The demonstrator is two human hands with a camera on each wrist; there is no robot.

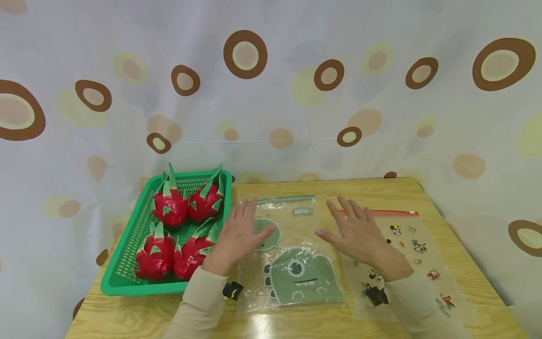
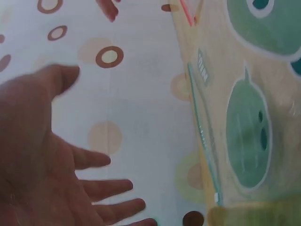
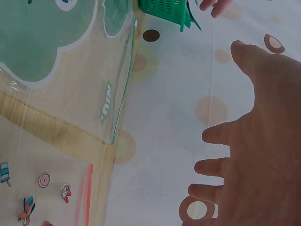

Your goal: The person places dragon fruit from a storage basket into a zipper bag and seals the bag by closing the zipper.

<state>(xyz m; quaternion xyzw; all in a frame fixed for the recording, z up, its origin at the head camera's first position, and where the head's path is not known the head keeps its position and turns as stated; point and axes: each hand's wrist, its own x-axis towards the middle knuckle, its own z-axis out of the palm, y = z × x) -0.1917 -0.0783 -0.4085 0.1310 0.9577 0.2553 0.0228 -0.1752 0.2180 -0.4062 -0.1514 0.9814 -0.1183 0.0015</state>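
Both hands are held with fingers spread and nothing in them. In the head view the left hand (image 1: 238,235) is over the left side of a clear zip bag (image 1: 296,226) printed with a green monster, close to the basket's right edge. The right hand (image 1: 360,233) is above a second clear zip bag (image 1: 423,268) with a red seal and small cartoon prints. The wrist views show the left hand (image 2: 47,155) and the right hand (image 3: 263,136) raised apart from the bags. Part of each bag is hidden under the hands and forearms.
A green plastic basket (image 1: 116,263) stands at the table's left, holding several red dragon fruits (image 1: 169,207) with green leaf tips. The wooden table (image 1: 360,190) ends at a patterned cloth (image 1: 271,103) behind it.
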